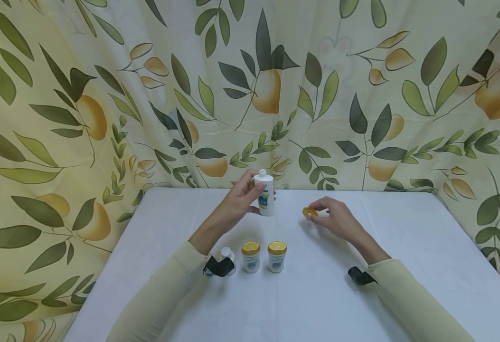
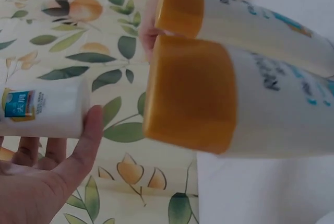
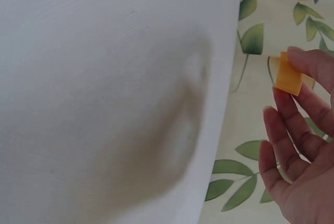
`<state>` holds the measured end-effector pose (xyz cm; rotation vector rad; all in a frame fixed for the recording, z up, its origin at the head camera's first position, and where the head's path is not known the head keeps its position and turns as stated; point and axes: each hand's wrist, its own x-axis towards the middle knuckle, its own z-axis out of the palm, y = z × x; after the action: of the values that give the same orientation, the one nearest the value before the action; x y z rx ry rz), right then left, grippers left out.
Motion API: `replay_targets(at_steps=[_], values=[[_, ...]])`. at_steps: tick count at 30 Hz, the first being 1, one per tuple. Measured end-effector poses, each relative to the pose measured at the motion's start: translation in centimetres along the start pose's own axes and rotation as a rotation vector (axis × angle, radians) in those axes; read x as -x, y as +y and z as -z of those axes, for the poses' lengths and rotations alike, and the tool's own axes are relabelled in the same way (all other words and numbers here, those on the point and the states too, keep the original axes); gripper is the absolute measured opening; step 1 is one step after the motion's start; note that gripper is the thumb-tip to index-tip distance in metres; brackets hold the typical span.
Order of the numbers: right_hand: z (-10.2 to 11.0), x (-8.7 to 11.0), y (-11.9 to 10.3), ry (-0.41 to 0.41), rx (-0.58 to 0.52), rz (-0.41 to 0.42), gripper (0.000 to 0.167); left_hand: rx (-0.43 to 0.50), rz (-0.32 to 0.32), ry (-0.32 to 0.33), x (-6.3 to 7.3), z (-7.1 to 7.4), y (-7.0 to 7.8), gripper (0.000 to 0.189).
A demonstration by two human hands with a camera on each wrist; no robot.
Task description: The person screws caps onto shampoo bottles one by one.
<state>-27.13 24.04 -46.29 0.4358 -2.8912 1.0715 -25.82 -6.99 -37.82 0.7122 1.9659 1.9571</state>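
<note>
In the head view my left hand (image 1: pixel 239 197) grips a white bottle (image 1: pixel 265 204) with a blue and yellow label, held upright above the table. Its narrow white neck is bare, with no cap on it. The left wrist view shows the same bottle (image 2: pixel 57 109) lying across my fingers, its neck out of frame. Off to the right, my right hand (image 1: pixel 337 218) pinches an orange-yellow cap (image 1: pixel 309 212) between thumb and fingers. That cap (image 3: pixel 288 75) appears close up in the right wrist view, apart from the bottle.
Two white bottles with gold caps, a left one (image 1: pixel 250 257) and a right one (image 1: pixel 277 257), stand on the white table (image 1: pixel 318 304). Beside them, a white-topped bottle (image 1: pixel 227 253) is partly hidden by the left wrist camera (image 1: pixel 218 266). A leaf-patterned curtain (image 1: pixel 241 142) hangs behind.
</note>
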Motion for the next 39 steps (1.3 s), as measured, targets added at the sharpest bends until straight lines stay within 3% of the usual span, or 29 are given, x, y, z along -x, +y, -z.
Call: replay_targets(at_steps=[16,24,33,39], values=[[1.3,0.6,-3.8,0.015,-0.144,0.040,0.031,-0.030,-0.045,0.166,1.5,-1.0,-0.3,0.041],[1.8,1.0,-5.6,0.000,-0.265,0.058,0.035,-0.081,-0.068,0.203,2.2,-1.6,0.1,0.044],[2.1,1.5,-7.1,0.041,-0.410,0.095,0.034,-0.126,-0.064,0.242,2.9,-2.1,0.0,0.043],[2.5,1.8,-7.7,0.011,-0.530,0.120,0.038,-0.121,-0.084,0.255,3.4,-2.5,-0.3,0.040]])
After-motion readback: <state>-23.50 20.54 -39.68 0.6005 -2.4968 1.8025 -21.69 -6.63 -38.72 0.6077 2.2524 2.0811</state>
